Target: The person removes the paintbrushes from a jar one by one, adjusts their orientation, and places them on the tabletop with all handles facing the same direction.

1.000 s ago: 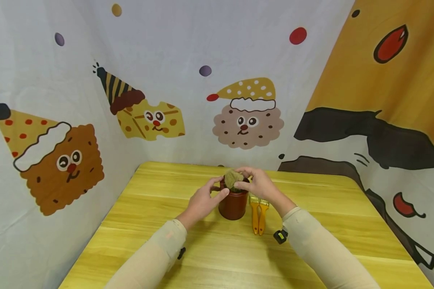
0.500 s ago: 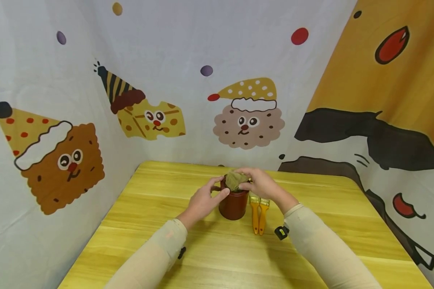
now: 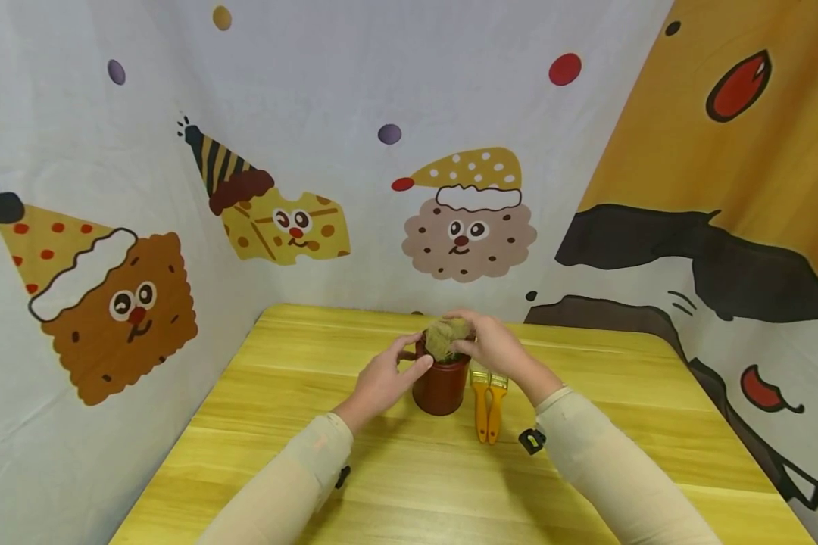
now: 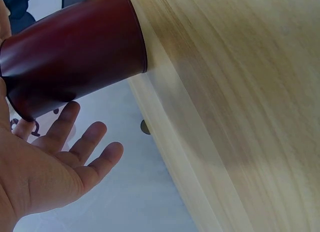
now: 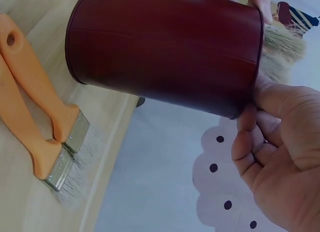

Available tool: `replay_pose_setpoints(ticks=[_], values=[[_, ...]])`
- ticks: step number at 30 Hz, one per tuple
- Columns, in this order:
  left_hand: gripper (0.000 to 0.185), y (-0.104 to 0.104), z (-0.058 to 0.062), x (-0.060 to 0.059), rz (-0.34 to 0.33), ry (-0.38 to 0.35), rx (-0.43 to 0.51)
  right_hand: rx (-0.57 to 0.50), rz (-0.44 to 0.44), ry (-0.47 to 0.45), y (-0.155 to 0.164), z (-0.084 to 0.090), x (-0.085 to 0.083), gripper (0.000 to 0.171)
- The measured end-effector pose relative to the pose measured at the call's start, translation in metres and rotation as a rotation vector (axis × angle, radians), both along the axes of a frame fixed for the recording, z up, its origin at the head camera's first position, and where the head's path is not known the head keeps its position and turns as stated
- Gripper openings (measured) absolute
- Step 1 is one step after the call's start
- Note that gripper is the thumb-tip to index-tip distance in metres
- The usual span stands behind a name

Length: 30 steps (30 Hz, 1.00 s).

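Observation:
A dark red cylindrical holder [image 3: 439, 390] stands upright on the table, with tufts of tan-green bristles [image 3: 440, 341] showing above its rim. My left hand [image 3: 385, 375] holds the holder at the left of its rim, thumb in front. In the left wrist view the other fingers [image 4: 82, 149] spread loosely beside the wall. From the right, my right hand [image 3: 494, 348] pinches the bristles, its thumb in front of them. In the right wrist view its fingertips are right at the rim, by the bristles [image 5: 282, 46]. Whatever lies lower inside the holder is hidden by its wall.
Two flat paintbrushes with orange handles [image 3: 481, 416] lie side by side just right of the holder, bristles away from me. The wooden table [image 3: 279, 393] meets cloth walls [image 3: 313, 91] printed with cartoon figures at its back and sides.
The bristles have spread a little to the right, and my right hand has shifted slightly right with them. My left hand and the holder stay in place.

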<state>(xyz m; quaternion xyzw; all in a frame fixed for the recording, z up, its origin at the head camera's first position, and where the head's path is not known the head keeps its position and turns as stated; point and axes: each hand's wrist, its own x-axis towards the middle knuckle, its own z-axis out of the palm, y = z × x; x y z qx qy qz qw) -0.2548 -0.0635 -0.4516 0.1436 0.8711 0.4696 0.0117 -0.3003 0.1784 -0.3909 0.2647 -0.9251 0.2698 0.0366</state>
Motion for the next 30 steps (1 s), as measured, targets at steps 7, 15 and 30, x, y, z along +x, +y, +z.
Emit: replay_pose_setpoints(ticks=[7,15,30], values=[[0.064,0.001,0.000,-0.001,0.001,0.011,-0.011,-0.081,-0.037,0.043,0.007,0.012,0.000,0.050],[0.065,0.002,-0.001,0.000,0.010,0.008,-0.018,-0.142,-0.049,0.040,0.017,0.030,0.002,0.052],[0.069,0.004,-0.008,0.000,0.009,0.005,0.065,-0.435,-0.192,0.109,0.026,0.047,0.009,0.055]])
